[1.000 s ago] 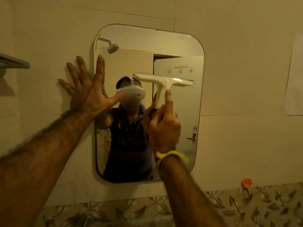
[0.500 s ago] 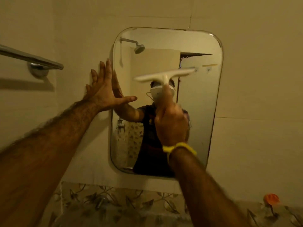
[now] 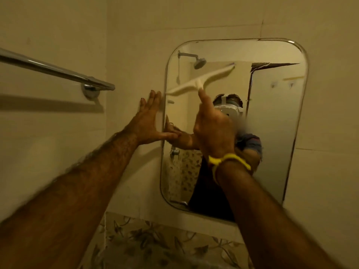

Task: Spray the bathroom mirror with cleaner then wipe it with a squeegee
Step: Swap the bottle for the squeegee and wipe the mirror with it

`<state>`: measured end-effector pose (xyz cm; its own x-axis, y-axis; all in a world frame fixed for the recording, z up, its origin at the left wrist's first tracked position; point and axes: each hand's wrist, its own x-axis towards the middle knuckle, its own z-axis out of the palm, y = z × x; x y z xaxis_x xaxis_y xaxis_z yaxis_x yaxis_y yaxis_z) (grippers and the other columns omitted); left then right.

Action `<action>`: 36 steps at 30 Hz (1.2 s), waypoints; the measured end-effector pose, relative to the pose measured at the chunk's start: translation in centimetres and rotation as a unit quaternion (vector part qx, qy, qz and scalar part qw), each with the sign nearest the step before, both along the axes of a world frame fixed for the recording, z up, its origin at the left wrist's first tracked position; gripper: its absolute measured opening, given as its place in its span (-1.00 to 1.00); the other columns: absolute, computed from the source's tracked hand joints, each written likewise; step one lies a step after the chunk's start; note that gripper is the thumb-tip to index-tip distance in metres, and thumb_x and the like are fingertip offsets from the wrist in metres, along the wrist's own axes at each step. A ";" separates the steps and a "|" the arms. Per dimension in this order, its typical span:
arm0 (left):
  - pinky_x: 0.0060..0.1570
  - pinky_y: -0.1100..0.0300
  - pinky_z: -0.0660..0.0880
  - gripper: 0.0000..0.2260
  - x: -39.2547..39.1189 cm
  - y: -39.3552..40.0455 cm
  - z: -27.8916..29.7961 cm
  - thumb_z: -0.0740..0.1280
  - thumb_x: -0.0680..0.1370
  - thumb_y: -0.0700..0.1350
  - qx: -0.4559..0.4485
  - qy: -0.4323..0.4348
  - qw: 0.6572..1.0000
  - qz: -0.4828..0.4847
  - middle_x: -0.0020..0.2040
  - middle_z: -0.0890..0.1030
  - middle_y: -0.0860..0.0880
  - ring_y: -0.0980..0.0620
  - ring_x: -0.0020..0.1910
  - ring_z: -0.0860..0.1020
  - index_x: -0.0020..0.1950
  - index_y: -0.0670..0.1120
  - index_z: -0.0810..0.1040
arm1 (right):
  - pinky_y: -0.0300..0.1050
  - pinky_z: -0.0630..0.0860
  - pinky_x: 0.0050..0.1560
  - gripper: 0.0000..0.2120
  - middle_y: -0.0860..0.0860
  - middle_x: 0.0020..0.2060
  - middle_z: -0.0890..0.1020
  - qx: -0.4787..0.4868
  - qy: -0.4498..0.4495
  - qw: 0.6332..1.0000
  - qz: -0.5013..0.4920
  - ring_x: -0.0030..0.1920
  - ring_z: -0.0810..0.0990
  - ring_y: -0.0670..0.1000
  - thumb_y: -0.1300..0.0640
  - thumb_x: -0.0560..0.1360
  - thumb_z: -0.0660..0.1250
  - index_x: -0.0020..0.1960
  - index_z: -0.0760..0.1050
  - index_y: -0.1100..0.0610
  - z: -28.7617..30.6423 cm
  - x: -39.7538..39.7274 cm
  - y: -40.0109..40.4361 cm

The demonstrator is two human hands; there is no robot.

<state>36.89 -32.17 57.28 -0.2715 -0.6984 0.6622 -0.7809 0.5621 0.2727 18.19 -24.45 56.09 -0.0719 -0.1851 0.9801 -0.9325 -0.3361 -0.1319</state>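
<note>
— Beige tiled wall (image 3: 136, 26), warm dim light. What is the right hand doing?

— Right hand (image 3: 213, 131) grips the handle of the white squeegee (image 3: 200, 82), forefinger stretched along it. Its blade lies tilted across the upper left of the mirror (image 3: 277, 121), left end low at the edge.

— And the other hand?

— Left hand (image 3: 148, 121) lies flat on the wall, fingers straight, just beside the mirror's left edge, thumb reaching onto the glass.

— Farther out?

— Yellow band (image 3: 229, 161) on the right wrist, a chrome towel bar (image 3: 58, 71) at left, leaf-patterned tiles (image 3: 155, 241) below.
</note>
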 end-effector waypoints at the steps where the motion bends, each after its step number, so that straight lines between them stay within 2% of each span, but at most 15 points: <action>1: 0.53 -0.25 -0.02 0.27 0.1 -0.1 -0.1 0.56 0.27 0.30 -0.008 -0.002 1.000 0.001 0.61 -0.35 0.09 -0.14 0.58 -0.31 0.60 0.09 -0.35 | 0.14 0.62 -0.19 -0.53 -0.01 -0.33 0.50 0.003 -0.008 1.000 0.012 -0.30 0.55 0.06 0.12 0.63 0.10 0.52 0.22 -0.05 1.5 1.2 -0.3; 4: 0.53 -0.21 -0.02 0.31 0.4 -0.4 -0.6 0.57 0.26 0.29 -0.021 -0.014 1.000 0.004 0.61 -0.36 0.07 -0.11 0.58 -0.32 0.61 0.02 -0.36 | 0.13 0.63 -0.21 -0.53 -0.01 -0.31 0.50 0.009 -0.018 0.999 0.029 -0.29 0.57 0.08 0.09 0.62 0.08 0.53 0.24 -0.01 1.3 3.0 -0.5; 7: 0.53 -0.18 0.02 0.33 1.0 -0.8 -0.8 0.58 0.23 0.28 -0.021 -0.017 1.000 0.000 0.60 -0.38 0.11 -0.03 0.59 -0.32 0.60 0.05 -0.38 | 0.19 0.62 -0.09 -0.41 0.13 -0.11 0.63 0.022 0.021 0.999 0.026 -0.10 0.63 0.19 -0.25 0.62 -0.24 0.54 0.16 -0.03 -3.7 2.2 0.0; 8: 0.52 -0.17 0.02 0.35 1.1 -1.0 -0.8 0.59 0.22 0.28 -0.019 -0.012 1.000 -0.005 0.59 -0.38 0.12 -0.01 0.59 -0.32 0.59 0.06 -0.40 | 0.22 0.61 -0.09 -0.41 0.18 -0.05 0.64 0.022 0.030 0.999 0.022 -0.07 0.63 0.23 -0.25 0.62 -0.27 0.54 0.15 -0.05 -4.9 1.7 0.1; 10: 0.52 -0.16 0.05 0.39 1.3 -1.2 -1.0 0.62 0.18 0.26 -0.019 0.008 1.000 -0.016 0.60 -0.37 0.12 0.01 0.59 -0.30 0.58 0.07 -0.42 | 0.17 0.62 -0.16 -0.53 0.17 -0.14 0.63 0.000 0.025 1.000 0.008 -0.17 0.62 0.21 -0.05 0.66 -0.10 0.54 0.20 -0.02 -4.8 1.1 -0.4; 12: 0.51 -0.19 0.10 0.40 1.2 -1.4 -1.3 0.63 0.17 0.26 -0.029 0.022 0.999 -0.021 0.61 -0.34 0.13 0.01 0.60 -0.28 0.58 0.07 -0.42 | 0.02 0.60 -0.28 -0.56 0.05 -0.28 0.57 -0.038 0.014 0.999 -0.011 -0.33 0.55 0.07 0.13 0.65 0.08 0.53 0.26 0.05 -2.3 1.7 -1.1; 14: 0.52 -0.20 0.09 0.40 1.3 -1.7 -1.5 0.61 0.17 0.28 -0.042 0.029 0.999 -0.018 0.62 -0.32 0.10 0.00 0.60 -0.28 0.59 0.04 -0.40 | -0.10 0.53 -0.36 -0.54 -0.01 -0.31 0.49 -0.060 -0.003 0.998 -0.022 -0.38 0.47 -0.01 0.19 0.63 0.16 0.52 0.29 0.08 -0.1 2.8 -1.4; 16: 0.55 -0.16 0.02 0.38 1.2 -1.7 -1.7 0.59 0.17 0.30 -0.048 0.026 0.998 -0.010 0.62 -0.33 0.06 -0.02 0.60 -0.29 0.60 0.00 -0.38 | -0.06 0.57 -0.33 -0.54 0.03 -0.29 0.52 -0.051 -0.005 0.999 -0.011 -0.36 0.50 0.01 0.19 0.63 0.16 0.52 0.27 0.07 -0.6 2.7 -1.6; 21: 0.53 -0.07 -0.10 0.40 1.3 -1.6 -2.3 0.58 0.17 0.33 -0.045 0.009 0.999 0.009 0.60 -0.40 0.02 -0.03 0.58 -0.36 0.59 -0.01 -0.40 | 0.04 0.62 -0.25 -0.58 0.11 -0.20 0.63 -0.008 0.009 0.999 -0.044 -0.26 0.59 0.12 0.10 0.67 0.14 0.52 0.29 0.02 -8.6 -0.1 -0.1; 24: 0.55 -0.09 -0.21 0.38 0.4 -1.5 -3.0 0.48 0.18 0.44 -0.045 0.023 0.999 0.013 0.60 -0.40 -0.06 -0.10 0.57 -0.37 0.59 -0.07 -0.39 | -0.14 0.44 -0.38 -0.57 0.04 -0.30 0.54 -0.038 -0.007 0.998 -0.050 -0.37 0.49 0.02 0.12 0.66 0.14 0.52 0.29 0.05 -5.1 -0.1 -0.3; 26: 0.51 -0.10 -0.29 0.36 -0.9 -1.4 -3.6 0.38 0.19 0.54 -0.059 0.043 0.997 0.025 0.60 -0.37 -0.11 -0.16 0.57 -0.36 0.60 -0.11 -0.37 | -0.14 0.42 -0.40 -0.55 0.02 -0.34 0.48 -0.053 -0.032 0.997 -0.055 -0.39 0.46 0.01 0.12 0.65 0.12 0.53 0.27 0.03 -1.8 0.1 -0.5; 28: 0.50 -0.17 -0.31 0.33 -2.1 -1.5 -4.1 0.28 0.20 0.61 -0.075 0.051 0.994 0.054 0.60 -0.36 -0.16 -0.20 0.57 -0.36 0.60 -0.10 -0.36 | -0.10 0.52 -0.37 -0.55 0.03 -0.33 0.48 -0.054 -0.043 0.997 -0.036 -0.38 0.48 0.02 0.12 0.65 0.13 0.54 0.25 0.03 -1.4 0.1 -0.6; 32: 0.37 -0.44 -0.36 0.32 -2.6 -1.9 -4.6 0.09 0.15 0.69 -0.078 0.022 0.993 0.087 0.58 -0.40 -0.19 -0.22 0.55 -0.40 0.60 -0.05 -0.38 | -0.03 0.57 -0.36 -0.57 0.07 -0.30 0.56 -0.030 -0.014 0.998 -0.055 -0.35 0.51 0.03 0.12 0.67 0.15 0.53 0.27 0.06 -8.2 -1.2 -0.1; 34: 0.36 -0.50 -0.33 0.31 -2.5 -2.3 -4.7 0.08 0.15 0.70 -0.080 0.016 0.992 0.096 0.58 -0.40 -0.18 -0.21 0.56 -0.39 0.60 -0.04 -0.38 | -0.09 0.50 -0.42 -0.59 0.07 -0.30 0.57 -0.036 -0.004 0.997 -0.071 -0.37 0.48 0.02 0.12 0.67 0.16 0.51 0.32 0.08 -9.3 -1.9 -0.1; 36: 0.34 -0.51 -0.34 0.30 -2.7 -2.5 -4.7 0.07 0.16 0.70 -0.087 0.017 0.991 0.098 0.60 -0.36 -0.19 -0.23 0.57 -0.36 0.61 -0.05 -0.34 | -0.17 0.36 -0.44 -0.59 0.04 -0.32 0.53 -0.059 -0.023 0.995 -0.080 -0.40 0.42 -0.03 0.12 0.66 0.16 0.50 0.33 0.06 -7.0 -2.3 -0.4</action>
